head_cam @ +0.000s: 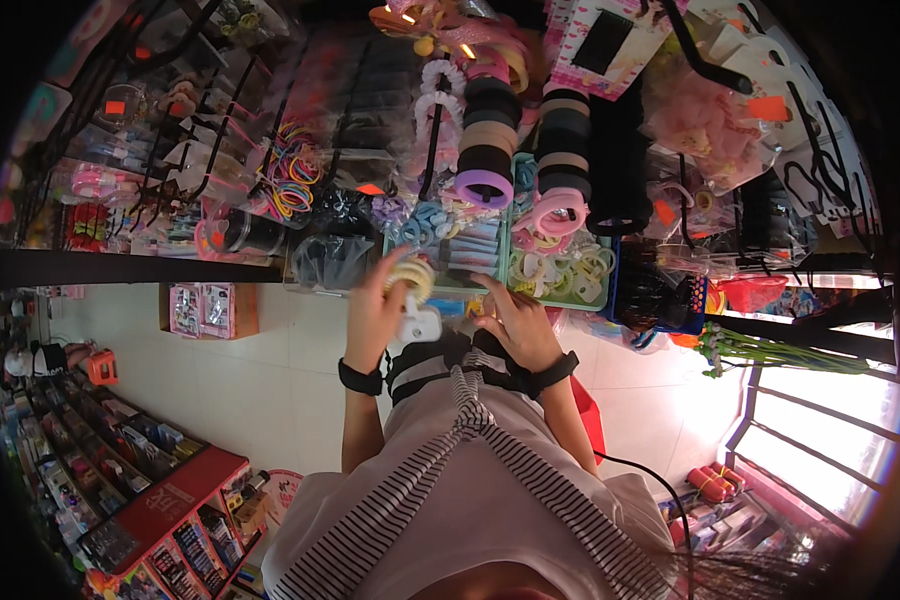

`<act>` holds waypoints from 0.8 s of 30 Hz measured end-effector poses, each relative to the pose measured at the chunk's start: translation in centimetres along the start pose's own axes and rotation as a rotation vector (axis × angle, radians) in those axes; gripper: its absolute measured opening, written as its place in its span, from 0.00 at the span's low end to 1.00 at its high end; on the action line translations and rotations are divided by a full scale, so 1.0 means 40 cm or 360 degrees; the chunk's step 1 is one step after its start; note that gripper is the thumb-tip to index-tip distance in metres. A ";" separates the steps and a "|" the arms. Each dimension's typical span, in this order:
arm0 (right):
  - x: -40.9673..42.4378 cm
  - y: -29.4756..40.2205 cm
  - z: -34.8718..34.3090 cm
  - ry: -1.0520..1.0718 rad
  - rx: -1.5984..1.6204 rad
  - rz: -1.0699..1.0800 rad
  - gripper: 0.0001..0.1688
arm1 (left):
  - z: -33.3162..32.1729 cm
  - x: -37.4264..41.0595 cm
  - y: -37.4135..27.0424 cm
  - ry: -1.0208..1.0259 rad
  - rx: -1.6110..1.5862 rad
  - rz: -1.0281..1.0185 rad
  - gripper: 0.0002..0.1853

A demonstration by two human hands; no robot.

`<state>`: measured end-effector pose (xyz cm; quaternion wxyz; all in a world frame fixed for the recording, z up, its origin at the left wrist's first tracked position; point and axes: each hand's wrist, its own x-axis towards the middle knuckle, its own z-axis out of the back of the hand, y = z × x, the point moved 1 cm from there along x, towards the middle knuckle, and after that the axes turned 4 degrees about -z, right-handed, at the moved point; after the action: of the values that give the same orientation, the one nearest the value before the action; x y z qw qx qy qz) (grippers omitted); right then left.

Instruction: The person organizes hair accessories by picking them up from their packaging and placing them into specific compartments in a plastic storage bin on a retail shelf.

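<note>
My left hand point(373, 315) holds a pale yellow coiled hair tie point(411, 277) with a white tag point(420, 324) hanging below it; the hand is slightly blurred. To its right, my right hand point(521, 322) is bent at the near edge of a green plastic tray point(562, 300), with thumb and forefinger apart and nothing seen between them. More hair ties on cards point(559, 274) lie in the tray's right part. Blue hair ties point(426, 223) and small clear packets point(474, 247) are just beyond my hands.
Stacked hair bands point(487, 142) hang on hooks ahead, with bagged accessories on both sides. A blue basket point(656, 322) stands right of the tray. A black shelf edge point(127, 270) runs left. Artificial flowers point(780, 352) lie at the right, and a red stool point(585, 420) is beside me.
</note>
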<state>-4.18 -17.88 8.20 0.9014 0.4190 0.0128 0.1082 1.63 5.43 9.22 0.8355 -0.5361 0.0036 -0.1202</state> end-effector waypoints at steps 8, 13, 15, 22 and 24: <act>-0.016 -0.009 0.010 0.0057 0.0035 -0.0145 0.30 | 0.094 0.015 0.141 -0.0711 0.0026 0.0096 0.18; -0.032 -0.013 0.009 0.0037 0.0006 -0.0172 0.30 | 0.139 -0.002 0.216 -0.0800 -0.0133 0.0250 0.16; -0.036 -0.019 0.006 0.0034 -0.0002 -0.0169 0.29 | 0.147 -0.001 0.250 -0.0826 -0.0187 0.0302 0.16; -0.041 -0.024 0.006 0.0025 -0.0055 -0.0177 0.28 | 0.126 0.041 0.287 -0.1035 -0.0493 0.0360 0.17; -0.043 -0.024 0.008 0.0018 -0.0069 -0.0176 0.28 | 0.125 0.042 0.308 -0.1050 -0.0450 0.0337 0.19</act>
<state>-5.65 -19.06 7.56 0.9148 0.3974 0.0386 0.0610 6.38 14.46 0.50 0.7174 -0.6526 -0.1937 0.1479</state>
